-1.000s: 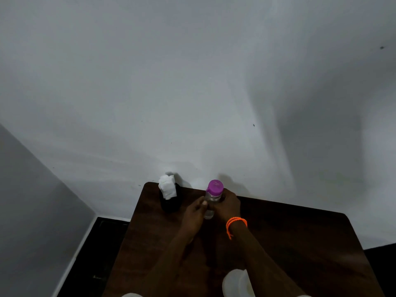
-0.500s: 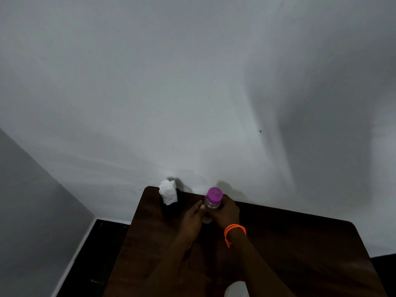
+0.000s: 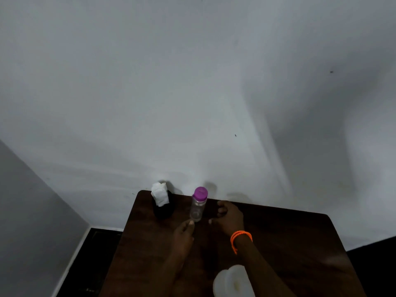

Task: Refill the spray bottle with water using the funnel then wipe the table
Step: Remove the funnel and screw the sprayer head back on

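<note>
While the clear bottle [image 3: 198, 207] stands upright on the surface [image 3: 289, 243], left hand [image 3: 183, 234] fingertips seem to touch its base; right hand [image 3: 230, 216] beside it, grip loose, empty.

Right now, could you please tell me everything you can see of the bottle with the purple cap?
The bottle is small, clear and plastic-looking, closed with a purple cap. It stands upright near the far edge of the dark wooden table, right of a dark holder with white tissue. The left hand has its fingers at the base; whether they touch is unclear. The right hand is open beside it, apart. Any water inside cannot be made out.
</note>
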A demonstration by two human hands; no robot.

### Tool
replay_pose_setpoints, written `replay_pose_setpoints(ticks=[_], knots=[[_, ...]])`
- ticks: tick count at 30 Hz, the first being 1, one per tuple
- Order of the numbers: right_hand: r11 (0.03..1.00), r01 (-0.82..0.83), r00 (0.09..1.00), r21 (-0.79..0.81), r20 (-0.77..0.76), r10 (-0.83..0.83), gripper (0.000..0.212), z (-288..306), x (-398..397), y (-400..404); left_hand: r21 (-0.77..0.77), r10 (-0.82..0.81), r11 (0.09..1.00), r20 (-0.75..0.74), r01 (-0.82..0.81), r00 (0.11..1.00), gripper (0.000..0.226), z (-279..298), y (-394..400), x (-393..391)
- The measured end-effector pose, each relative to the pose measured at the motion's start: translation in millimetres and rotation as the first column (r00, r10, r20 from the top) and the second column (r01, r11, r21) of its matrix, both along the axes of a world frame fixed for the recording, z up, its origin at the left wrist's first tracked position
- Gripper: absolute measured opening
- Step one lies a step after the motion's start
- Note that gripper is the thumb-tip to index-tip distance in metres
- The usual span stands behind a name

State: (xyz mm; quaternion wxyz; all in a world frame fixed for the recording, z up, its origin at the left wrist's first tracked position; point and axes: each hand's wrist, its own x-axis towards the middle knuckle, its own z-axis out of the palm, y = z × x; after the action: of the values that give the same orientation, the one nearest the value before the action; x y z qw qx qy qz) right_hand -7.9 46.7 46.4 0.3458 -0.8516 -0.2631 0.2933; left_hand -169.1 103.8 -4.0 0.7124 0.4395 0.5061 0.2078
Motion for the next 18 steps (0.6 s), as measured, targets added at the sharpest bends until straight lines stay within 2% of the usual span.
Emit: replay_pose_setpoints(ticks=[7, 11, 14, 18], knots=[[1.000, 0.006, 0.998, 0.024, 0.060, -0.008, 0.049, 24.1, 3.7, -58.6, -0.166, -0.011, 0.986, 0.013, 0.013, 1.000, 0.016, 34.1, -59.1, -9.5], [0.999, -0.012, 0.998, 0.047, 0.057, 0.009, 0.033, 30.4, -0.6, -98.8, -0.174, -0.030, 0.984, -0.010, 0.028, 0.999, 0.020, 51.7, -90.8, -15.8], [0.998, -0.013, 0.999, 0.064, 0.043, 0.010, 0.025, 28.8, -4.9, -127.1, -0.164, -0.056, 0.985, 0.039, 0.062, 0.998, 0.028, 56.8, -110.3, -22.4], [0.997, -0.016, 1.000, 0.069, 0.013, 0.015, 0.016, 29.7, -10.6, -154.4, -0.111, -0.145, 0.983, 0.032, 0.148, 0.989, 0.037, 58.4, -125.0, -30.7]])
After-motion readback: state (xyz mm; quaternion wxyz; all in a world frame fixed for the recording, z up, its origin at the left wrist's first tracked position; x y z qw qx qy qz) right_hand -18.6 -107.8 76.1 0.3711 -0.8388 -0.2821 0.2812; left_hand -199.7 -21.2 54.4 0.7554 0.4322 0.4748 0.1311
